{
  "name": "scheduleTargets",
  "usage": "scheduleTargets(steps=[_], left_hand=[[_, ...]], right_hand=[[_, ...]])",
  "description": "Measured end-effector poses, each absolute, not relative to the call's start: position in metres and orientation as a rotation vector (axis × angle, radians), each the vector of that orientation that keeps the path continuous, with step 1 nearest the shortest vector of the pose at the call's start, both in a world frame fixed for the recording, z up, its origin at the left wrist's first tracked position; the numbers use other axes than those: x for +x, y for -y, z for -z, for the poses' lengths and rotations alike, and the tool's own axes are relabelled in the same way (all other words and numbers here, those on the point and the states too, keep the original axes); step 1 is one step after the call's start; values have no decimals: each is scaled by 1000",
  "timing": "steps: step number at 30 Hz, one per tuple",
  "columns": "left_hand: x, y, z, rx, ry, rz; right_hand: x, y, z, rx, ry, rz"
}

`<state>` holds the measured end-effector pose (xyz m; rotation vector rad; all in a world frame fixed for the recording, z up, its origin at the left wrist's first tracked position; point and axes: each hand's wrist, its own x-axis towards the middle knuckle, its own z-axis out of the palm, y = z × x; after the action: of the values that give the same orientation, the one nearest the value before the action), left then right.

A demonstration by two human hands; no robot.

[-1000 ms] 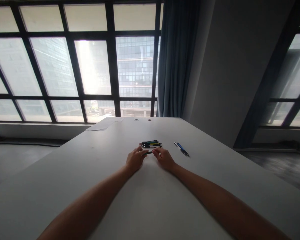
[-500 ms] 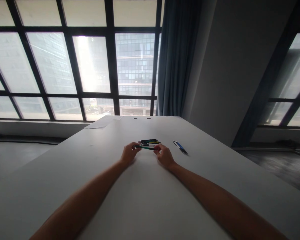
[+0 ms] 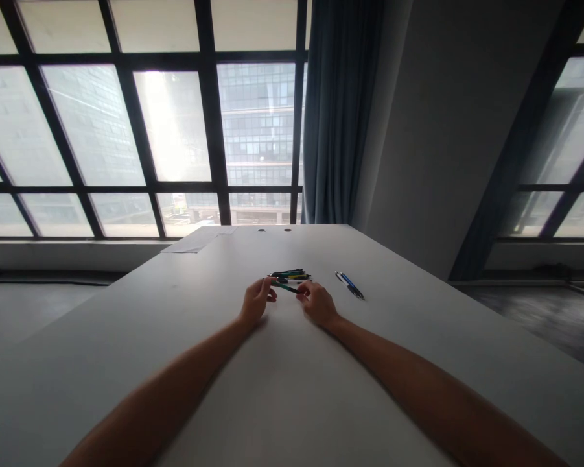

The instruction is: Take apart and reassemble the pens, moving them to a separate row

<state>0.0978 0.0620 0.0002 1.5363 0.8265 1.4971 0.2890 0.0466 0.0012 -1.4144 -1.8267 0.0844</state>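
Both my arms reach out over a white table [image 3: 175,337]. My right hand [image 3: 315,303] pinches one end of a dark green pen [image 3: 286,287], which slants up to the left. My left hand [image 3: 256,302] sits at the pen's other end with fingers curled; whether it still touches the tip I cannot tell. Just beyond the hands lies a small pile of several pens [image 3: 290,275] in green, yellow and black.
Two blue pens [image 3: 350,285] lie on the table to the right of my right hand. A sheet of paper [image 3: 194,242] rests at the far left corner. Large windows, a blue curtain [image 3: 338,117] and a grey wall stand behind the table.
The pen was held level between both hands; it is now tilted, and my left hand has drawn slightly back from its end. The camera drifted a little.
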Motion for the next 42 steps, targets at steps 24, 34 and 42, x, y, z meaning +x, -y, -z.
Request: scheduleTargets(steps=[24,34,42], left_hand=[[92,-55,6,2895,-1150,-1213],[96,-42,-11,3266,-1287,-949],[97,-35,-14,3151,-1400,-802]], right_hand=[[304,-62,0,-1375,1767,100],[279,-38,0,-1060,2116,277],[281,-35,-1,-940,2148,83]])
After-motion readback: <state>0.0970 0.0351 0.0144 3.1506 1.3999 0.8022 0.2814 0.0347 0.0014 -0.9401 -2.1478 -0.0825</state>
